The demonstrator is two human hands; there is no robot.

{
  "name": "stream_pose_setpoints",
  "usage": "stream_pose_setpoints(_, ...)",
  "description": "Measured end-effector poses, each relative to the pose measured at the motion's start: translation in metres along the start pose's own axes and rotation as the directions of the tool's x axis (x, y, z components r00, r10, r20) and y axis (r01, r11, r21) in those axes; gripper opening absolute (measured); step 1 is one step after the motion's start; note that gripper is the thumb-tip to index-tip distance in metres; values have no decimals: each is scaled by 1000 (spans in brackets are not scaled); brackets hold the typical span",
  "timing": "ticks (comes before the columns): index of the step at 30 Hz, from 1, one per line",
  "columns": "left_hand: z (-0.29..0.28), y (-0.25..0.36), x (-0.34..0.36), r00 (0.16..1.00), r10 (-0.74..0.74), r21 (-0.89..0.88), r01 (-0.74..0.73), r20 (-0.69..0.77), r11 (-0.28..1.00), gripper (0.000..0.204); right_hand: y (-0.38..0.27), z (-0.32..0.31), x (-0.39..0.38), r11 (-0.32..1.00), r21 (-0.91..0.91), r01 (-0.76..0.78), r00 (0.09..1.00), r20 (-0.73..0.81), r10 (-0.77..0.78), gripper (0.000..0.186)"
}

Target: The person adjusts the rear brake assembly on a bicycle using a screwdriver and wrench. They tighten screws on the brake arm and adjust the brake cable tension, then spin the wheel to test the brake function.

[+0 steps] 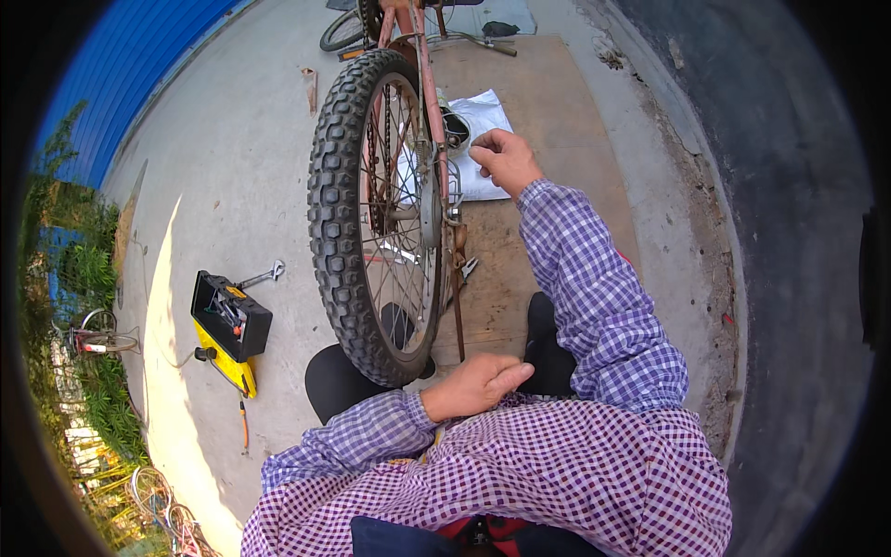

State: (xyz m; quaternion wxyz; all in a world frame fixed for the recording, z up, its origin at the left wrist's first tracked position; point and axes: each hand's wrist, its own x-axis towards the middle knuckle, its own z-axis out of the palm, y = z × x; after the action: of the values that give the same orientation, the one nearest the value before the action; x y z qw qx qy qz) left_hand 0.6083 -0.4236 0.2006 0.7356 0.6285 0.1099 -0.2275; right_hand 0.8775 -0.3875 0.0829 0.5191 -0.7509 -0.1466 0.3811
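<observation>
A bicycle wheel with a knobby black tyre (pixel 336 200) stands upright in front of me, held in a worn pinkish frame (pixel 430 88). To its right, my right hand (pixel 506 162) reaches over a white sheet (pixel 484 113), thumb and fingertips pinched together. What the pinch holds, if anything, is too small to make out. Just left of those fingers is a round container (pixel 455 128) with a dark opening, partly behind the frame. My left hand (pixel 475 385) rests at my lap, right of the tyre's lower end, fingers curled under; its palm is hidden.
On the left floor, a black toolbox (pixel 243 327) holding tools sits by a yellow lid (pixel 243 373); a wrench (pixel 264 276) lies beside it. Pliers (pixel 468 270) lie on the brown board (pixel 548 102) right of the wheel. A dark wall (pixel 789 232) runs along the right.
</observation>
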Motion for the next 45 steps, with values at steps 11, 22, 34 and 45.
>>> stream_pose_setpoints(11,-165,155,-128,299,513,192,-686,-805,702,27,-44,89,-15,981,146,125,981,-165,-101,24)
stream_pose_setpoints(22,-246,36,-105,567,360,10,-527,-741,850,104,-3,166,29,979,101,178,971,-182,-158,18)
stream_pose_setpoints(34,-303,41,-85,700,368,0,-465,-612,885,125,2,173,91,963,8,269,947,-186,-263,9)
stream_pose_setpoints(45,-294,30,-69,748,294,-121,-445,-594,888,126,16,142,83,972,226,66,985,-169,-28,11)
